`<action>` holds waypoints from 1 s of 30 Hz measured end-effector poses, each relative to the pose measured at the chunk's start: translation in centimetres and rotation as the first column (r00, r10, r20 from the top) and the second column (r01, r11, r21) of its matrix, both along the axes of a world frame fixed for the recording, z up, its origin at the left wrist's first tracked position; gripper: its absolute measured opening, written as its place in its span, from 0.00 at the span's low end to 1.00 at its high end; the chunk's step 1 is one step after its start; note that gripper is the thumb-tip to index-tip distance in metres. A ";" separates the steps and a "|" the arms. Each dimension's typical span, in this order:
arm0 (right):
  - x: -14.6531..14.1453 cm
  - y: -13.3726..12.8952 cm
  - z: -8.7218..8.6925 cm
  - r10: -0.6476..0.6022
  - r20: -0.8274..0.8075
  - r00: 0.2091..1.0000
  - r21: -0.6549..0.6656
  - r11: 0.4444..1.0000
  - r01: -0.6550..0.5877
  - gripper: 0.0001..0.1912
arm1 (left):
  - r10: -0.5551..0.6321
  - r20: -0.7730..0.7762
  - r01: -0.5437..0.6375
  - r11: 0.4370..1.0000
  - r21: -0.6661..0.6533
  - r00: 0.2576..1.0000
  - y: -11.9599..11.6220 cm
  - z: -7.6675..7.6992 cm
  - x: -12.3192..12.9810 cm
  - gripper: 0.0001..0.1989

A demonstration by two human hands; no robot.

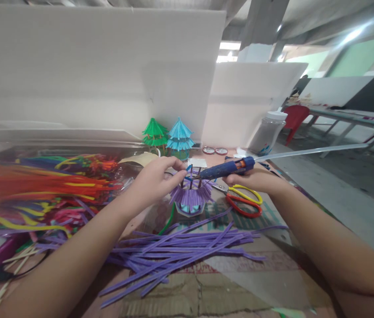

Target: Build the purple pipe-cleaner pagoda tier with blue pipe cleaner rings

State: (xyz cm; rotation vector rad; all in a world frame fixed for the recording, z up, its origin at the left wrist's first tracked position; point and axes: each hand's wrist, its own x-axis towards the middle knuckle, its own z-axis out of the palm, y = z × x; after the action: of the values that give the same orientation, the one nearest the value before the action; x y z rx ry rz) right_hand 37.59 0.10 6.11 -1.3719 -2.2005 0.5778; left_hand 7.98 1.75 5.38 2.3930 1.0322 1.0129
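A small pavilion model (190,194) with a purple pipe-cleaner roof stands upright on the table, dark posts rising from its top. At those posts, the thumb and forefinger of my left hand (160,176) close on its upper part, beside small blue pieces (188,168). My right hand (251,177) grips a blue hot glue gun (221,169), its nozzle pointing left at the posts. A long translucent glue stick (312,152) sticks out of the gun's rear. Contact between nozzle and model is too small to make out. Scissors (244,201) with red and yellow handles lie below my right hand.
Loose purple pipe cleaners (180,249) spread across the front. Many coloured pipe cleaners (41,183) are heaped at left. Green (154,132) and light-blue (179,138) models stand behind, before a white board (90,75). A clear jar (268,132) stands at back right.
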 end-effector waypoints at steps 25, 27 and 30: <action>0.2 0.2 -0.2 -0.030 0.032 0.999 0.052 0.998 0.029 0.25 | -0.004 -0.001 0.004 1.000 0.013 1.000 0.0 0.0 0.0 0.10; 0.4 0.4 -0.4 0.007 0.008 1.000 0.074 0.997 -0.007 0.25 | -0.006 -0.003 0.006 1.000 0.015 1.000 0.0 0.0 0.0 0.10; 0.7 0.7 -0.5 0.058 0.002 0.998 0.134 0.989 -0.058 0.24 | -0.006 -0.008 0.006 1.000 0.018 1.000 0.0 0.1 0.0 0.11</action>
State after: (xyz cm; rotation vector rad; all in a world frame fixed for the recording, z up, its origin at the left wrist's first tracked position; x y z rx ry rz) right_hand 38.24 0.79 5.63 -1.2416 -2.2406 0.4427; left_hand 7.97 1.72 5.43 2.4153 1.0228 1.0154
